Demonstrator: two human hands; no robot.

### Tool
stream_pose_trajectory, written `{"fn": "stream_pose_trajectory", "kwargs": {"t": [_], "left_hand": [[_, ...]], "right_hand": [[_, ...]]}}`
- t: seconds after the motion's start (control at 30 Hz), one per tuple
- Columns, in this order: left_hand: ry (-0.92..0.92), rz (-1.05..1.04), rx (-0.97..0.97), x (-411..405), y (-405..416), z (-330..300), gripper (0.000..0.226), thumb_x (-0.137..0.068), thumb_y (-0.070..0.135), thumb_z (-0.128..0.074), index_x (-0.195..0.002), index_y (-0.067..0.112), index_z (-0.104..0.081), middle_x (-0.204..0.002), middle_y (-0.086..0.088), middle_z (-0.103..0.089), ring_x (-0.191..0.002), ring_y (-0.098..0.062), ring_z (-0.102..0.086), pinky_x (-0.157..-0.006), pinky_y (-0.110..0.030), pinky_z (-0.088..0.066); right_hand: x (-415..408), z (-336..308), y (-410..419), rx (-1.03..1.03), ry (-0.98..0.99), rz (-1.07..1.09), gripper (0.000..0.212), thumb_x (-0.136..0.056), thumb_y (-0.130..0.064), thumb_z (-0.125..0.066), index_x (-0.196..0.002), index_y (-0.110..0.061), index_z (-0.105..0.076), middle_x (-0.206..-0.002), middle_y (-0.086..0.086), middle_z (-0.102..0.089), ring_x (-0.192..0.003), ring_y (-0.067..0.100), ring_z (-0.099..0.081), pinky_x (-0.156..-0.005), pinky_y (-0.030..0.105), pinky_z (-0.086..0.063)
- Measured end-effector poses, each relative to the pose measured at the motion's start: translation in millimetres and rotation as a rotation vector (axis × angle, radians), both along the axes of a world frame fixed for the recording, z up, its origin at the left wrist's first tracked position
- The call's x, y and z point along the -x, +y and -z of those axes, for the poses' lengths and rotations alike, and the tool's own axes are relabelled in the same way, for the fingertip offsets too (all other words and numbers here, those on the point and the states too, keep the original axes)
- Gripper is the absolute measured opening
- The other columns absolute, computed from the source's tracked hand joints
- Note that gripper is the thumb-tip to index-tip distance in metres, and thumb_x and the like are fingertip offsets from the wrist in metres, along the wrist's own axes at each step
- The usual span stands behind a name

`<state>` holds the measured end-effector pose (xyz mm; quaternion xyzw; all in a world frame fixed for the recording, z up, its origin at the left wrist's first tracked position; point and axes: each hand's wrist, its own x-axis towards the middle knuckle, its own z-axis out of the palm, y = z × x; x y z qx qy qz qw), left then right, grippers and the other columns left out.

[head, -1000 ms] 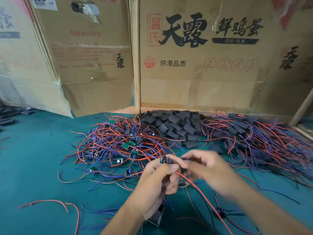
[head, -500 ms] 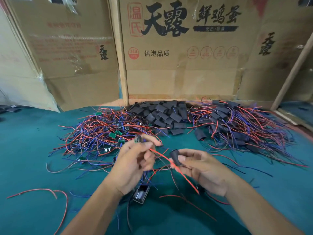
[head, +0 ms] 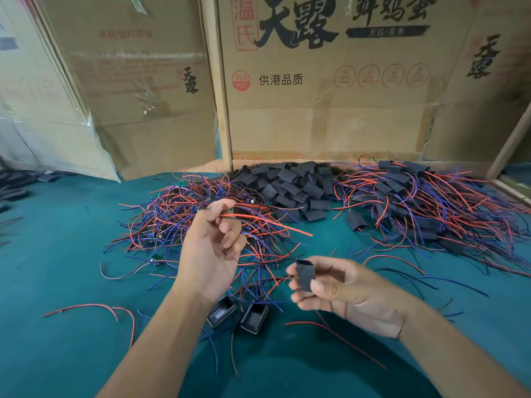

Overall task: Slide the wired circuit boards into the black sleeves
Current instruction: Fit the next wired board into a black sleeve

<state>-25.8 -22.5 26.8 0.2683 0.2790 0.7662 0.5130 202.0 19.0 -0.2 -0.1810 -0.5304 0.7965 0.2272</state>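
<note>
Circuit board wires, red and black [head: 258, 221], pinched in the left hand [head: 211, 254], have drawn apart from the short black tube sleeve [head: 305, 274], pinched at four o'clock by the right hand [head: 344, 291]; insertion looks unstarted. One sleeve held; three heaps on the teal cloth [head: 57, 254] defy counting.

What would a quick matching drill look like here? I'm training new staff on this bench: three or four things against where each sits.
Things:
1. black sleeve
2. red wire
3. pile of empty sleeves
4. two black housings

Places:
A. on the teal mat, against the cardboard box
B. pinched in the right hand
C. lying near the left wrist
D. held by the left hand

Pairs: 1-B, 2-D, 3-A, 4-C
</note>
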Motion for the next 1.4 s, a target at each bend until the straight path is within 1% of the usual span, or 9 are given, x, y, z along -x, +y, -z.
{"fn": "stream_pose_trajectory", "kwargs": {"t": [0.23, 0.37, 0.5, 0.6, 0.67, 0.8, 1.07, 1.27, 1.4], "left_hand": [[-0.023, -0.008, -0.003, -3, -3, -4, 0.027, -0.094, 0.019, -0.048, -0.078, 0.018, -0.071, -0.062, 0.006, -0.036, -0.048, -0.009, -0.029, -0.045, -0.023, -0.020], [-0.037, 0.008, -0.007, -2, -3, -4, 0.022, -0.094, 0.018, -0.047, -0.082, 0.016, -0.066, -0.062, 0.006, -0.036, -0.048, -0.009, -0.028, -0.044, -0.023, -0.020], [-0.017, 0.002, -0.014, -1, -2, -2, 0.023, -0.094, 0.018, -0.047, -0.082, 0.016, -0.067, -0.062, 0.006, -0.036, -0.048, -0.009, -0.029, -0.043, -0.021, -0.022], [0.013, 0.010, -0.023, -2, -2, -2, 0.014, -0.086, 0.020, -0.054, -0.082, 0.017, -0.066, -0.062, 0.006, -0.036, -0.047, -0.008, -0.028, -0.044, -0.021, -0.021], [0.029, 0.014, -0.022, -2, -1, 0, 0.014, -0.084, 0.021, -0.055, -0.079, 0.018, -0.067, -0.061, 0.006, -0.036, -0.047, -0.008, -0.028, -0.045, -0.022, -0.020], [0.048, 0.001, 0.003, -2, -1, 1, 0.026, -0.091, 0.017, -0.048, -0.076, 0.020, -0.068, -0.061, 0.007, -0.035, -0.047, -0.009, -0.027, -0.045, -0.022, -0.022], [0.103, -0.023, 0.045, -5, -1, 0, 0.029, -0.097, 0.011, -0.039, -0.081, 0.018, -0.062, -0.061, 0.006, -0.033, -0.047, -0.009, -0.026, -0.044, -0.021, -0.023], [0.104, -0.024, 0.051, -5, -1, -1, 0.041, -0.096, 0.009, -0.037, -0.071, 0.021, -0.067, -0.061, 0.005, -0.031, -0.048, -0.010, -0.024, -0.047, -0.023, -0.021], [0.067, -0.008, 0.050, -3, -1, 1, 0.030, -0.094, 0.011, -0.039, -0.077, 0.020, -0.063, -0.062, 0.006, -0.031, -0.049, -0.010, -0.024, -0.046, -0.022, -0.023]], "right_hand": [[5, 1, -8, 0.047, 0.070, -0.163, 0.047, -0.084, -0.017, -0.075, -0.125, -0.001, -0.060, -0.113, 0.015, -0.065, -0.100, 0.028, -0.065, -0.091, 0.038, -0.051], [6, 2, -9, 0.022, 0.080, -0.196, 0.046, -0.086, -0.017, -0.072, -0.127, -0.001, -0.058, -0.113, 0.014, -0.064, -0.102, 0.029, -0.064, -0.094, 0.040, -0.050], [7, 2, -9, 0.042, 0.089, -0.200, 0.050, -0.084, -0.019, -0.074, -0.128, 0.000, -0.057, -0.113, 0.015, -0.063, -0.101, 0.029, -0.063, -0.093, 0.040, -0.049], [6, 1, -8, 0.049, 0.096, -0.192, 0.052, -0.083, -0.021, -0.076, -0.127, -0.001, -0.058, -0.112, 0.015, -0.063, -0.101, 0.028, -0.063, -0.093, 0.039, -0.049], [5, 0, -8, 0.054, 0.106, -0.183, 0.054, -0.082, -0.022, -0.077, -0.128, -0.001, -0.058, -0.112, 0.014, -0.063, -0.101, 0.028, -0.063, -0.093, 0.039, -0.050], [1, -3, -5, 0.059, 0.138, -0.161, 0.055, -0.079, -0.023, -0.080, -0.126, -0.003, -0.061, -0.111, 0.013, -0.064, -0.101, 0.028, -0.064, -0.092, 0.037, -0.050], [-3, -6, 0, 0.014, 0.157, -0.143, 0.058, -0.078, -0.031, -0.080, -0.127, -0.006, -0.061, -0.107, 0.010, -0.063, -0.099, 0.024, -0.063, -0.091, 0.035, -0.051], [-3, -4, 4, 0.033, 0.172, -0.141, 0.055, -0.085, -0.032, -0.073, -0.129, -0.003, -0.057, -0.102, 0.008, -0.061, -0.094, 0.022, -0.062, -0.088, 0.033, -0.050], [-3, -4, 4, 0.041, 0.179, -0.150, 0.055, -0.087, -0.032, -0.072, -0.129, -0.002, -0.056, -0.102, 0.008, -0.061, -0.094, 0.022, -0.062, -0.088, 0.034, -0.050]]}}
